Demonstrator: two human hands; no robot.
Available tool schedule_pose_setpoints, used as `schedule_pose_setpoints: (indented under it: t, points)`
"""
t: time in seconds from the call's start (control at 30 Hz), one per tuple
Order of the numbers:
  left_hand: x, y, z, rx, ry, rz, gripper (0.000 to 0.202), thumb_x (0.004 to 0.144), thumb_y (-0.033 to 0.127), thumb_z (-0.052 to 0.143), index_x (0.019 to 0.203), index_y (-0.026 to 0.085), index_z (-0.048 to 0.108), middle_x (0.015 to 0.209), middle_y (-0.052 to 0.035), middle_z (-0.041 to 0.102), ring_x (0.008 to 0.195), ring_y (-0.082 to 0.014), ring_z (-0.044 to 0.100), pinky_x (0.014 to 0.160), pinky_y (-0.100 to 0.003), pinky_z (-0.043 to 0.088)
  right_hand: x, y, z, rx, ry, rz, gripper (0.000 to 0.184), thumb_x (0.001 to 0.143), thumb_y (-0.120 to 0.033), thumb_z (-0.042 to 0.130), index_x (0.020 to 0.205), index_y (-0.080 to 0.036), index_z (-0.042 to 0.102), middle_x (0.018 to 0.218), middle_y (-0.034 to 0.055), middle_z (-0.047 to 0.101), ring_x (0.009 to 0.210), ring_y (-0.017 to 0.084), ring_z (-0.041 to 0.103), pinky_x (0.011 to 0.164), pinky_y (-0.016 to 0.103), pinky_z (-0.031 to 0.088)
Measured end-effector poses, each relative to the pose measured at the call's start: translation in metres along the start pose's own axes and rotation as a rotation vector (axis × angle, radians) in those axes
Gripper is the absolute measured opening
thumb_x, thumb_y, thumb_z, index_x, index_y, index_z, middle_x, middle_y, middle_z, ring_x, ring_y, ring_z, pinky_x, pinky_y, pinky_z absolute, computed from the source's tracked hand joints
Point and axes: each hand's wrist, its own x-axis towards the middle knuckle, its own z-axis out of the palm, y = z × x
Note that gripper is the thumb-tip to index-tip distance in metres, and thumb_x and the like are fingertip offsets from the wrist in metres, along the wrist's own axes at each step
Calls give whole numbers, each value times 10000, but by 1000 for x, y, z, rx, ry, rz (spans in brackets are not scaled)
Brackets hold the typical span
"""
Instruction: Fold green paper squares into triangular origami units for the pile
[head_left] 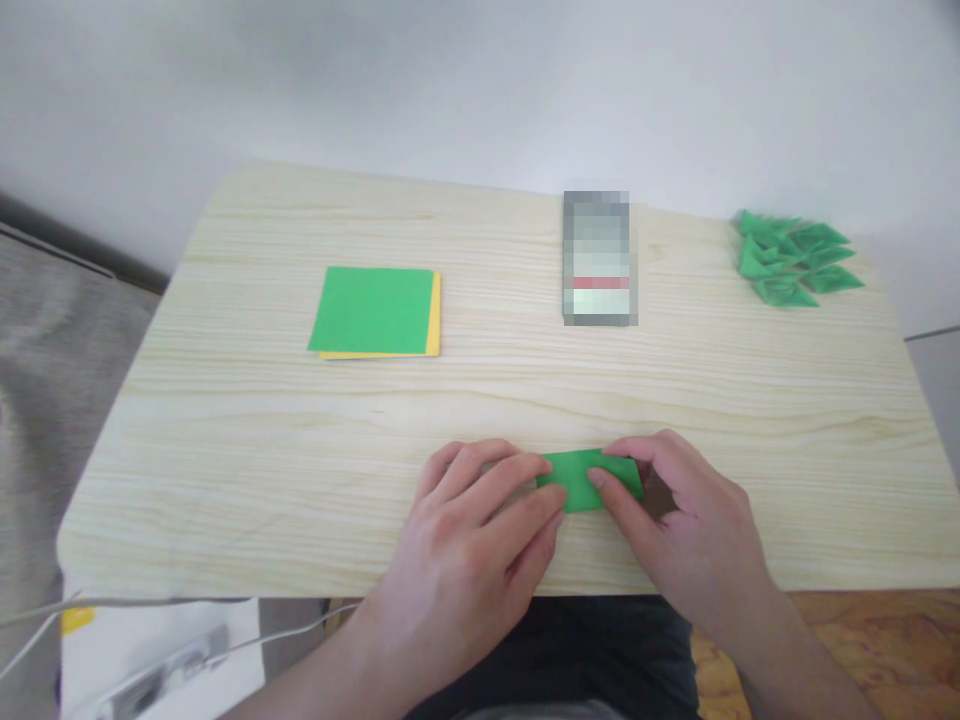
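Head view: paper stack (373,311), blurred box (598,258), folded pieces (793,258) beyond green strip (574,480)

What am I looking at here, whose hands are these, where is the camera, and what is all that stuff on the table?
This is one picture from a camera worn on a person's head, looking down at their own bare hands; there is no machine. The left hand and right hand hold a small folded green paper by its ends, flat on a pale wooden table. Farther back lie a stack of square sheets, green over yellow, a blurred-out rectangle and, at the far right, a pile of folded green pieces.
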Motion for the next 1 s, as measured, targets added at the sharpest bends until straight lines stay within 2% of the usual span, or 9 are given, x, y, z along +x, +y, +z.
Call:
schedule_pose_setpoints:
  t: [0.27, 0.63, 1.0]
  points:
    - [1, 1, 0, 17, 8, 3, 213, 916, 181, 704, 1085, 305, 743, 1203, 25, 738, 1156, -222, 602, 1031, -446, 444, 1, -1, 0, 6, 0, 20, 134, 944, -352, 688, 1041, -265, 654, 912, 12, 705, 772, 194, 668, 719, 341, 530]
    - [1, 2, 1, 12, 34, -6, 210, 895, 176, 724, 1058, 305, 754, 1181, 18, 742, 1157, -223, 601, 1014, -430, 465, -9, 1, 9, 35, 116, 104, 449, 905, -355, 729, 1316, -278, 568, 916, 15, 694, 792, 204, 685, 742, 360, 555]
    - [2, 2, 2, 11, 33, -13, 195, 894, 178, 727, 1042, 302, 751, 1180, 30, 739, 1161, -213, 600, 1012, -422, 462, -12, 0, 14, -64, 192, 83, 356, 937, -322, 693, 1277, -277, 600, 904, 16, 681, 791, 212, 642, 790, 399, 512]
